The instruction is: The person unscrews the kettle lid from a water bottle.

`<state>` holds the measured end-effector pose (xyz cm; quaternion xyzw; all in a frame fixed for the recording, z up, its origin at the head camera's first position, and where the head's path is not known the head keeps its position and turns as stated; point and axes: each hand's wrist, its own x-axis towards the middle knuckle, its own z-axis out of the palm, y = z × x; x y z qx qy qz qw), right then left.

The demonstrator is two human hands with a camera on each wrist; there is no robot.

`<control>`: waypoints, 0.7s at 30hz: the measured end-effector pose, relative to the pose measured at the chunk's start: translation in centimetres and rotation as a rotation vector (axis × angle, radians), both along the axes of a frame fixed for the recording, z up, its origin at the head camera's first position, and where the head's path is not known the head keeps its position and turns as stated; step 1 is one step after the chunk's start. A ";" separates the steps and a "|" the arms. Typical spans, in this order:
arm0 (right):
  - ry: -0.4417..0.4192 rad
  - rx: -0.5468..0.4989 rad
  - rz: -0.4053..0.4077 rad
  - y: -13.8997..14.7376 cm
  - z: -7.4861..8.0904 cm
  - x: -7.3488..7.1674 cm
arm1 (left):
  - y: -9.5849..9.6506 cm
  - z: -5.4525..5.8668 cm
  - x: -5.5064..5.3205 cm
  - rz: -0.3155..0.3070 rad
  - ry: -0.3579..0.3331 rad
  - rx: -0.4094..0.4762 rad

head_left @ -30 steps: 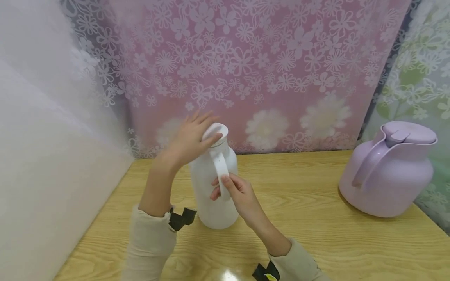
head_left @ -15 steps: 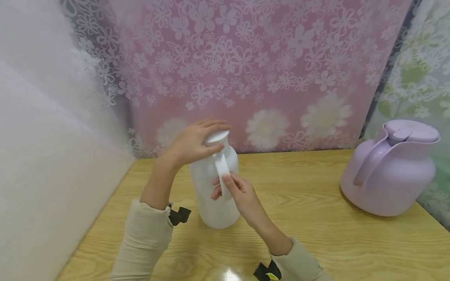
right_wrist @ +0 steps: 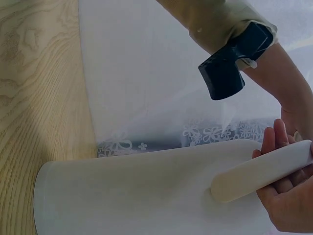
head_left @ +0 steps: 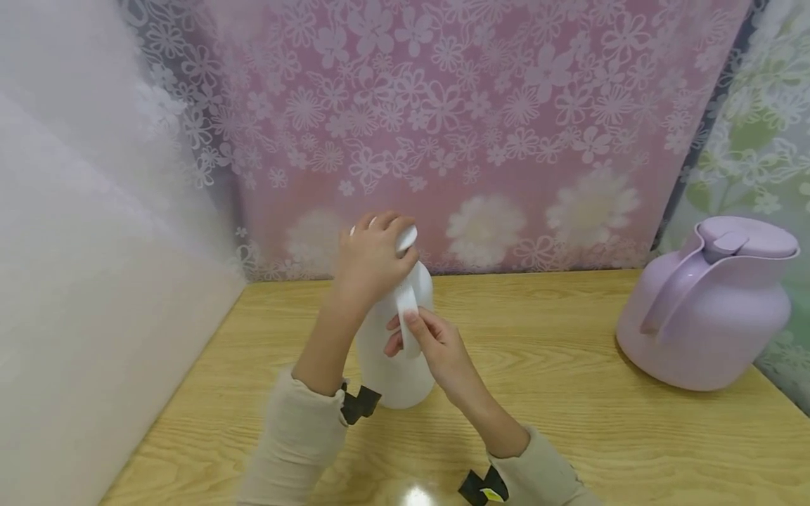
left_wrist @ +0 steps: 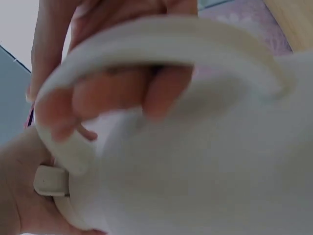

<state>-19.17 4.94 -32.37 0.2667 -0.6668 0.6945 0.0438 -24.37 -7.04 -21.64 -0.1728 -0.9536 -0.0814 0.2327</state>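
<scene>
Head view: left hand is gripping the lid of the white jug. Right hand, curled round its handle, should be bracing.

Widest passage: over desk between white jug and lilac jug. Second lane between white jug and white side wall, left forearm intruding on the jug side. Floral backdrop closes off the far edge. From above, left hand blocks white jug's top; right hand fills handle gap.
</scene>
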 end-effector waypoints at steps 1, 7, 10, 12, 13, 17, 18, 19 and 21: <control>-0.007 -0.001 0.001 0.0 0.1 0.0 | 0.4 0.0 0.1 0.037 -0.004 -0.001; -0.009 -0.016 0.009 0.1 0.4 0.2 | 2.3 -0.2 0.5 0.196 0.001 0.033; -0.005 -0.024 0.011 0.1 0.3 0.0 | 2.8 -0.2 0.5 0.227 0.011 0.052; -0.003 -0.023 0.012 0.2 0.1 -0.1 | 2.8 -0.2 0.4 0.210 0.019 0.093; 0.001 -0.019 0.011 0.2 -0.1 -0.2 | 2.7 -0.2 0.4 0.188 0.021 0.130; 0.007 -0.015 0.015 0.3 -0.5 -0.4 | 1.8 0.0 0.5 0.043 -0.030 0.317; 0.004 -0.023 0.019 0.2 -0.5 -0.4 | 1.4 0.1 0.6 0.005 -0.053 0.359; 0.001 -0.024 0.019 0.2 -0.6 -0.4 | 1.0 0.2 0.6 -0.027 -0.075 0.387; 0.007 -0.016 0.018 0.2 -0.6 -0.4 | 0.1 0.6 0.6 -0.086 -0.086 0.401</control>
